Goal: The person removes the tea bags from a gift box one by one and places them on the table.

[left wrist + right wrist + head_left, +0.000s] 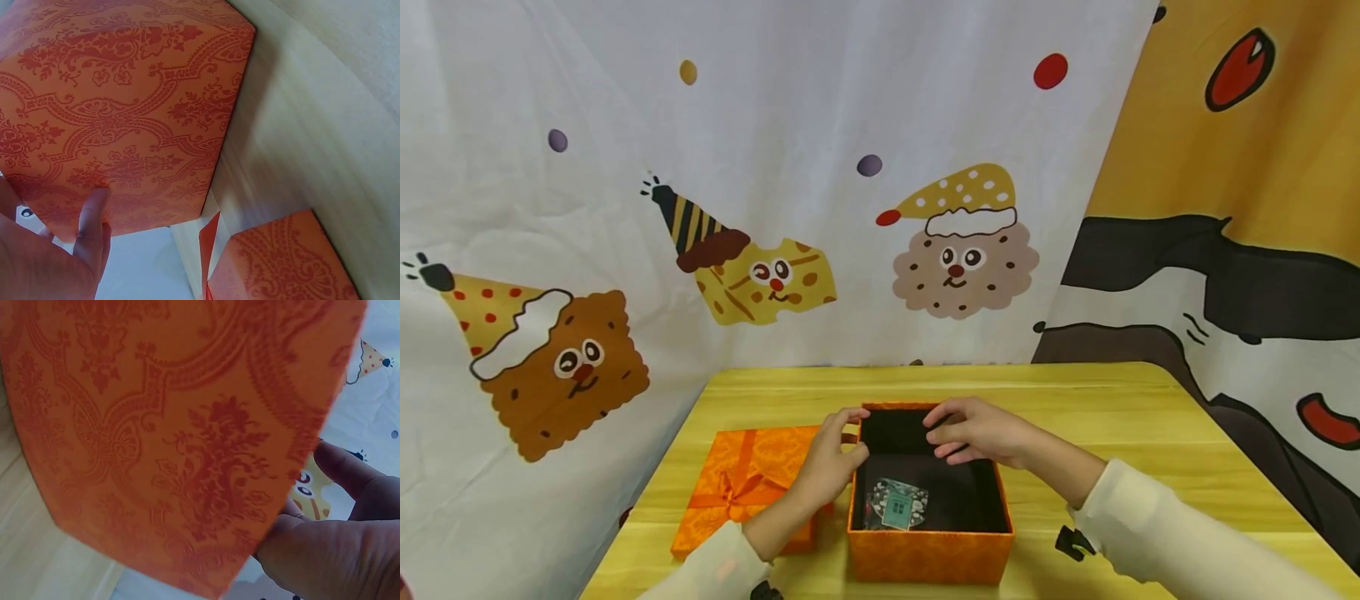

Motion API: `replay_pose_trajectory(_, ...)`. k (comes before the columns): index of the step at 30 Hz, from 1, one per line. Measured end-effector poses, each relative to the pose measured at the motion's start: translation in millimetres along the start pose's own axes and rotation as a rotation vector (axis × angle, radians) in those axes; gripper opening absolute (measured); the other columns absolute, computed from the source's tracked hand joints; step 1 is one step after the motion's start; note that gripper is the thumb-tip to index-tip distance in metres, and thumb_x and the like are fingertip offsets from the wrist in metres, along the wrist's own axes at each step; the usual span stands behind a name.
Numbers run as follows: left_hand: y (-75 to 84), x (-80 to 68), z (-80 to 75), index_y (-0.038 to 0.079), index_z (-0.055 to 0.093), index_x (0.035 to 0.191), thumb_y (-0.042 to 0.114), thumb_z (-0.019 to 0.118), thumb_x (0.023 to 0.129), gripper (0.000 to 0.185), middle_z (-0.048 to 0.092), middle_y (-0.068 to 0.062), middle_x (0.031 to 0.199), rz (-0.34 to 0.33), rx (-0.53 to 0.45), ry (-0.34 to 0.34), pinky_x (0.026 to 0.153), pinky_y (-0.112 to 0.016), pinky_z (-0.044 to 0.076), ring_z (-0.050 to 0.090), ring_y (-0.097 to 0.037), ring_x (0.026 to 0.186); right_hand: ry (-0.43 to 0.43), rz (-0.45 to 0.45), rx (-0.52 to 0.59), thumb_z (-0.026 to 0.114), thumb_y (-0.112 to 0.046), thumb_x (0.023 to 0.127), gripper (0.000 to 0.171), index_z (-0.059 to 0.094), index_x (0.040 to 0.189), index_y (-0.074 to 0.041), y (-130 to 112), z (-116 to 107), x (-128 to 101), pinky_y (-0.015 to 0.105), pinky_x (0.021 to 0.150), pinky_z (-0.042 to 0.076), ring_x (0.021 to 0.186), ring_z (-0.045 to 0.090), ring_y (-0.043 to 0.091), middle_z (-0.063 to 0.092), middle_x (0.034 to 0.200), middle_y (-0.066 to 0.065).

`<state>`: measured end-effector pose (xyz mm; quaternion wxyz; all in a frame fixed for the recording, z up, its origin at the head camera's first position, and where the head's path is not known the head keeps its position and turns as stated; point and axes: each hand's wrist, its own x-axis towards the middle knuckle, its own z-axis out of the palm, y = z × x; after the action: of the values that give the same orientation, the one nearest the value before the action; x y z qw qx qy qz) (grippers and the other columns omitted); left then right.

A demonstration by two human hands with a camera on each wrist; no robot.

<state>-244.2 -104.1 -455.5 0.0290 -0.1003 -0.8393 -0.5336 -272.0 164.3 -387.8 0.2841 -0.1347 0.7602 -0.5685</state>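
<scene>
An open orange patterned box point(931, 557) with a black inside stands on the table. A small clear packet with a teal label point(898, 507) lies on its floor, front left. My left hand point(829, 458) holds the box's left wall near the back corner, thumb at the rim. The left wrist view shows a finger point(92, 219) against the patterned outside. My right hand point(981, 429) hovers over the back right of the box, fingers loosely bent with nothing visible between them. In the right wrist view the wall partly hides those fingers.
An orange lid-like box piece point(775, 454) with a ribbon bow point(730, 496) lies to the left, partly behind my left forearm. Behind the wooden table point(1097, 417) hangs a cartoon-printed curtain point(820, 108). A black piece point(1075, 543) shows by the right sleeve.
</scene>
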Motion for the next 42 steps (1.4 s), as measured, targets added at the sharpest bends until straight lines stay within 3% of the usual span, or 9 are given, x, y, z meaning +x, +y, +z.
replay_pose_trajectory(13, -0.5, 1.0, 4.2, 0.009, 0.057, 0.14, 0.003, 0.061, 0.092, 0.048, 0.05, -0.019, 0.138, 0.001, 0.02, 0.012, 0.08, -0.04, 0.059, 0.06, -0.037, 0.111, 0.015, 0.03, -0.047, 0.072, -0.019, 0.096, 0.038, 0.062, 0.127, 0.001, 13, 23, 22, 0.045, 0.087, 0.06, 0.094, 0.072, 0.025, 0.067, 0.114, 0.016)
replay_pose_trajectory(28, -1.1, 2.1, 5.3, 0.012, 0.057, 0.139, 0.004, 0.061, 0.092, 0.048, 0.051, -0.017, 0.136, 0.021, 0.04, 0.023, 0.081, -0.04, 0.058, 0.061, -0.034, 0.109, -0.022, 0.085, -0.105, 0.073, -0.015, 0.093, 0.041, 0.061, 0.126, 0.007, 21, 46, 46, 0.047, 0.084, 0.061, 0.095, 0.071, 0.034, 0.069, 0.112, 0.021)
replay_pose_trajectory(36, -0.7, 2.9, 5.3, 0.01, 0.057, 0.138, 0.003, 0.061, 0.091, 0.047, 0.051, -0.016, 0.135, 0.026, 0.044, 0.021, 0.082, -0.04, 0.058, 0.06, -0.033, 0.108, 0.031, 0.093, -0.257, 0.075, -0.011, 0.09, 0.033, 0.067, 0.117, 0.006, 25, 54, 51, 0.05, 0.087, 0.059, 0.102, 0.069, 0.032, 0.069, 0.107, 0.012)
replay_pose_trajectory(42, -2.3, 0.5, 4.2, 0.011, 0.058, 0.137, 0.004, 0.061, 0.092, 0.046, 0.051, -0.016, 0.134, 0.023, 0.053, 0.032, 0.081, -0.038, 0.058, 0.06, -0.032, 0.108, 0.002, 0.11, -0.307, 0.077, -0.012, 0.089, 0.038, 0.067, 0.12, 0.006, 26, 58, 51, 0.048, 0.08, 0.061, 0.092, 0.072, 0.032, 0.069, 0.102, 0.011)
